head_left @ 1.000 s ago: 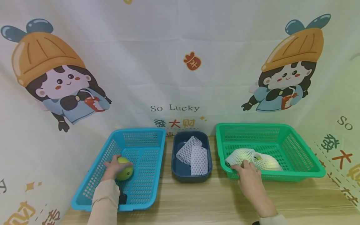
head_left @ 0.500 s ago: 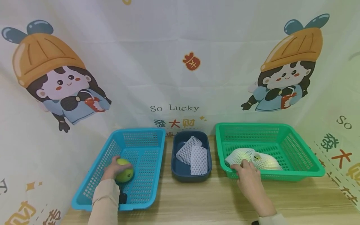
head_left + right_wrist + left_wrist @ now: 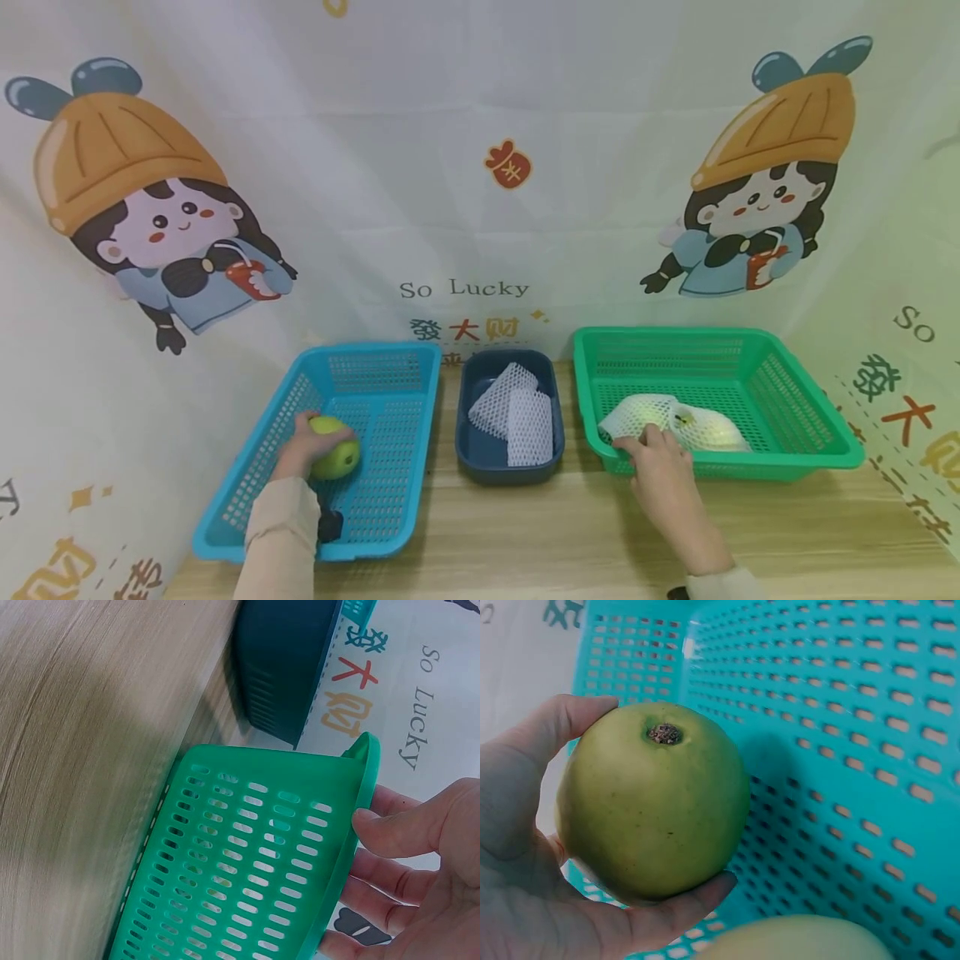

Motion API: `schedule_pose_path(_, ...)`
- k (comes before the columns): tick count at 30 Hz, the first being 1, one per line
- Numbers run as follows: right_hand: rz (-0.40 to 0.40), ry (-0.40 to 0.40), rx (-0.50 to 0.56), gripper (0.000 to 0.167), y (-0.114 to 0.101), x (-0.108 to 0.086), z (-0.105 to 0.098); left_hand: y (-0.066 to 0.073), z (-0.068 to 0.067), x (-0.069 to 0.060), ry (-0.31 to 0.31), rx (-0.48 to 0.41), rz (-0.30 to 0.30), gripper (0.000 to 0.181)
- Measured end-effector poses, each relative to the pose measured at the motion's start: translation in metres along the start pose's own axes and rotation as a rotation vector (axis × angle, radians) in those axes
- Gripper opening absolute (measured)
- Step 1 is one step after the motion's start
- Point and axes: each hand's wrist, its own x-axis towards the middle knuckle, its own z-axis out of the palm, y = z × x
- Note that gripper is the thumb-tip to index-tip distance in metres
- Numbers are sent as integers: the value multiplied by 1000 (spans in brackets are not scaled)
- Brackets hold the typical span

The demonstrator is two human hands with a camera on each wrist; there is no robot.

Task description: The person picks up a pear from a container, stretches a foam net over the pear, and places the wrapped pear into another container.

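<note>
Wood-grain tabletop [image 3: 495,533]: my left grip [image 3: 303,450] clasps one green fruit [image 3: 656,810] inside the blue basket [image 3: 397,425], best cupped evenly without squeezing; my right grip [image 3: 663,467] pinches the green basket's rim [image 3: 795,459].

l hand [image 3: 298,452] & r hand [image 3: 662,467] well apart, fingers [image 3: 394,876] bent.

the worktop [image 3: 525,533] has a wood-grain surface. a navy bin [image 3: 510,476] stands near the middle of its back edge and contains two overlapping white mesh sleeves [image 3: 531,429]. behind that edge hangs a printed cloth [image 3: 390,192] bearing two cartoon figures [image 3: 135,183] and a red pouch print [image 3: 508,164].
</note>
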Motion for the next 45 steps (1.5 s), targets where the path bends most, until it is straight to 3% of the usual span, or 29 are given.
schedule_pose_path(6, 2, 4, -4, 38, 0, 0, 0, 22, -8, -4, 49, -12, 97, 87)
schedule_pose_path(13, -3, 7, -5, 37, 0, 1, 0, 65, -17, -14, 123, -52, 202, 87)
schedule_pose_path(17, -3, 2, -6, 37, 1, 0, 1, 85, -18, -26, 123, -50, 224, 88)
schedule_pose_path(21, -6, 2, -6, 37, 1, 0, 2, 102, -14, -44, 108, -45, 287, 85)
schedule_pose_path(27, -8, 6, -11, 38, 1, 0, 2, 117, 6, -70, 114, -49, 424, 83)
schedule_pose_path(36, -8, 1, -6, 39, 0, 0, 1, 118, 49, -106, 52, -125, 594, 82)
schedule_pose_path(40, -8, 4, -5, 39, 1, 0, 1, 113, 68, -119, -18, -214, 663, 82)
schedule_pose_path(45, -3, -1, -5, 38, 0, 0, 0, 103, 90, -132, -185, -327, 662, 79)
